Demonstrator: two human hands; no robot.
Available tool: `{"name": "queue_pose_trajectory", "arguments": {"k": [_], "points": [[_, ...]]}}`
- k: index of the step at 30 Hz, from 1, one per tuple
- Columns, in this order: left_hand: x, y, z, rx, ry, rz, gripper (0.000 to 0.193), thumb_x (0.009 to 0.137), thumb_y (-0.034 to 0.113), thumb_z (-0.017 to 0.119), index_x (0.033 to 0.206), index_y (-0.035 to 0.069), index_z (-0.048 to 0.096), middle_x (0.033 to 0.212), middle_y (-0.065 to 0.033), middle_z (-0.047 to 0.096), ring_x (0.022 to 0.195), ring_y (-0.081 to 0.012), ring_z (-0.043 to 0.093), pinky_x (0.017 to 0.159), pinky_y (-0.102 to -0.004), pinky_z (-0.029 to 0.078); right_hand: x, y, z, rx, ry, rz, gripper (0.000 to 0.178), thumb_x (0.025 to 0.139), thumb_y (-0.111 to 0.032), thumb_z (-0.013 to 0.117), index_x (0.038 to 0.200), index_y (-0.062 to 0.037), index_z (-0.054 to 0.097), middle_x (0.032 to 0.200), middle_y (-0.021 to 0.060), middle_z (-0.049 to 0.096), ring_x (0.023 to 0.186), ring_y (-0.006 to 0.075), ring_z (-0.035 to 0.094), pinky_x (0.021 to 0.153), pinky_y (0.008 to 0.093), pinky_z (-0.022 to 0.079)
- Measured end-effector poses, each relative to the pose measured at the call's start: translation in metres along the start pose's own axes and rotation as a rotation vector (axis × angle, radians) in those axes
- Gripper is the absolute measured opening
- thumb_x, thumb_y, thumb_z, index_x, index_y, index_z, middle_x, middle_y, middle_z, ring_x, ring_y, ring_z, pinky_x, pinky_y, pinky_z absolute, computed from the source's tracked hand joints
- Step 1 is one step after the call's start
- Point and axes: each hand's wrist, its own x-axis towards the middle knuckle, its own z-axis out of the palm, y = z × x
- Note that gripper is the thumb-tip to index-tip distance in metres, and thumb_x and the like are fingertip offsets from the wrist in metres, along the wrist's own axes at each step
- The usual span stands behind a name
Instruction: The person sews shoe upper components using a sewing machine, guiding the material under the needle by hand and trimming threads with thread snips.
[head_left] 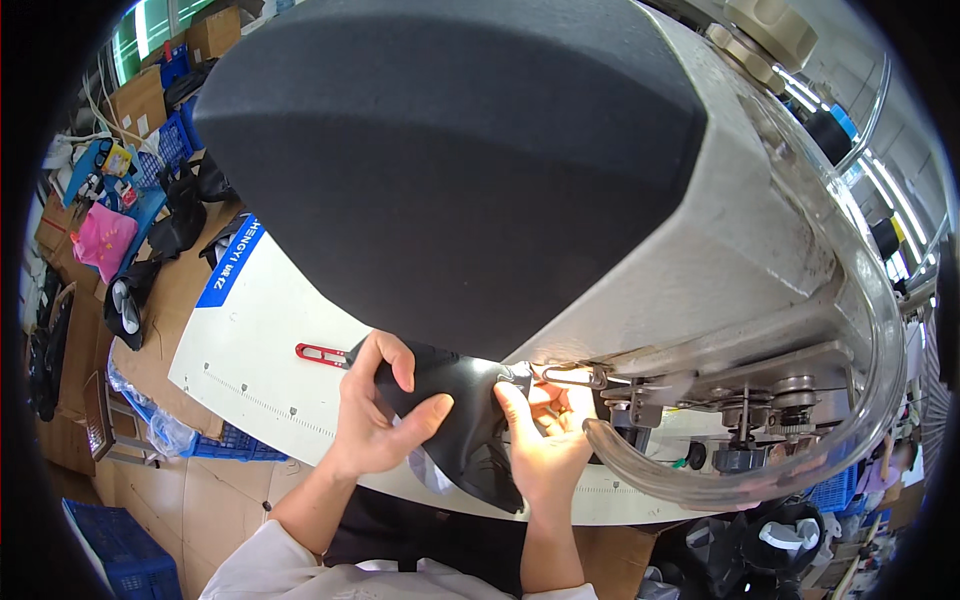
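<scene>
A glossy black sheet of leather-like material (455,395) lies bent between my two hands, with a paler underside showing near its lower left edge. My left hand (375,420) grips its left side, the thumb on top and the other fingers partly hidden. At the right edge, my right hand (548,440) pinches the sheet between thumb and curled fingers, close to the needle area of a sewing machine (740,240). Red-handled thread snips (322,354) rest on the white table just left of my left hand, their tip by the sheet.
The machine's large dark cover (450,150) hangs over the white tabletop (255,345). A clear curved tube (680,490) loops at the right. Blue crates (125,550), cardboard boxes and black pieces stand at the left. More black items (740,545) lie at lower right.
</scene>
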Motion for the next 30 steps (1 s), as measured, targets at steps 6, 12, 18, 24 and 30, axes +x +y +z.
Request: {"name": "queue_pose_trajectory", "arguments": {"k": [6,12,18,24,30], "points": [[0.046,0.041,-0.026,-0.204,-0.214,-0.274,0.030,0.082,0.003,0.074,0.102,0.006,0.051,0.104,-0.0037,0.055,0.100,-0.0132,0.051,0.089,-0.0257,0.040,-0.003,0.006,0.006,-0.113,0.037,-0.100,0.023,0.084,0.001,0.073,0.102,0.0027,0.059,0.086,0.0068,0.063,0.073,0.0112,0.062,0.063,0.0224,0.053],[0.006,0.062,0.028,-0.126,0.087,-0.107,0.057,0.093,0.010,0.060,0.142,-0.001,0.032,0.120,-0.0112,0.055,0.114,-0.0182,0.051,0.099,-0.0311,0.038,0.054,0.079,-0.055,-0.522,0.145,-0.137,0.011,0.099,-0.012,0.053,0.100,-0.0004,0.054,0.086,0.0062,0.062,0.071,0.0105,0.057,0.062,0.0245,0.044],[0.018,0.057,0.035,-0.046,0.096,-0.178,0.038,0.095,0.007,0.057,0.129,-0.004,0.046,0.115,-0.0151,0.057,0.105,-0.0224,0.055,0.094,-0.0317,0.042,0.071,0.107,-0.035,-0.391,0.150,-0.211,0.010,0.097,-0.010,0.053,0.102,-0.0009,0.051,0.086,0.0061,0.059,0.072,0.0119,0.056,0.063,0.0258,0.045],[0.028,0.034,0.016,0.141,-0.035,-0.092,0.031,0.095,0.010,0.061,0.121,-0.004,0.053,0.108,-0.0140,0.062,0.100,-0.0213,0.057,0.091,-0.0326,0.044,0.064,0.144,-0.038,-0.253,0.155,-0.275,0.011,0.096,-0.008,0.053,0.104,-0.0014,0.049,0.087,0.0060,0.057,0.072,0.0134,0.054,0.064,0.0270,0.045],[0.047,0.010,0.009,0.147,-0.049,0.045,0.016,0.092,0.003,0.062,0.107,-0.003,0.060,0.097,-0.0075,0.062,0.091,-0.0164,0.056,0.082,-0.0307,0.046,0.071,0.171,-0.032,-0.158,0.195,-0.338,0.014,0.095,-0.006,0.053,0.107,-0.0019,0.046,0.088,0.0059,0.054,0.073,0.0148,0.053,0.065,0.0283,0.045]]}}
